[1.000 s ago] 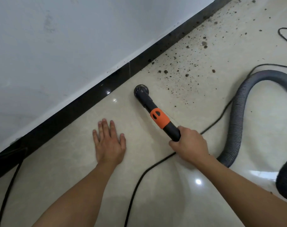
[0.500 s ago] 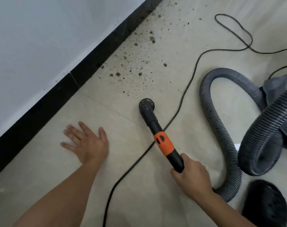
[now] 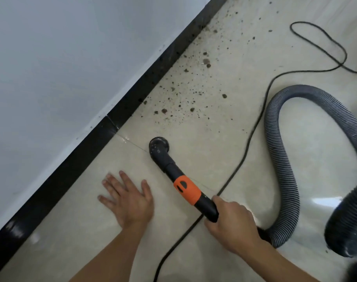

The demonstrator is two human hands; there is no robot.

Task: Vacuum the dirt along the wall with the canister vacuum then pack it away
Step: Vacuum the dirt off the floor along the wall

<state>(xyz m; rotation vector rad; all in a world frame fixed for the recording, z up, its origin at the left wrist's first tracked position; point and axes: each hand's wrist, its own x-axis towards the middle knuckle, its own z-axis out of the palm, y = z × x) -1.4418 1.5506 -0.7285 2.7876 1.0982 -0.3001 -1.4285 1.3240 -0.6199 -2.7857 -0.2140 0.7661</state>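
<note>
Your left hand [image 3: 128,200] lies flat on the floor [image 3: 194,257], palm down, with the fingers straight and spread, near the skirting board [image 3: 76,165]. Your right hand [image 3: 230,222] is curled round the rear of the wand [image 3: 170,168], a hard black plastic tube with a bright orange collar [image 3: 186,190]. The tube bends at an elbow into a round, dusty nozzle [image 3: 159,145], which sits mouth-down on the glossy cream tile, just short of the dirt [image 3: 183,94]. Brown crumbs and fine specks lie scattered along the foot of the glossy black skirting, below the matt white wall [image 3: 61,68].

A grey ribbed hose [image 3: 279,159] comes out from under your right wrist, arches up and runs off the right edge. It joins a thick dark ribbed section [image 3: 346,220] that is cut off there, and you cannot tell what it is. A thin black cord [image 3: 247,139] passes under the wand, loops at the upper right and leaves the view at both ends.

A strip of tile separates the nozzle from the skirting. The cord borders the dirt on the right, and the hose lies well beyond it.
</note>
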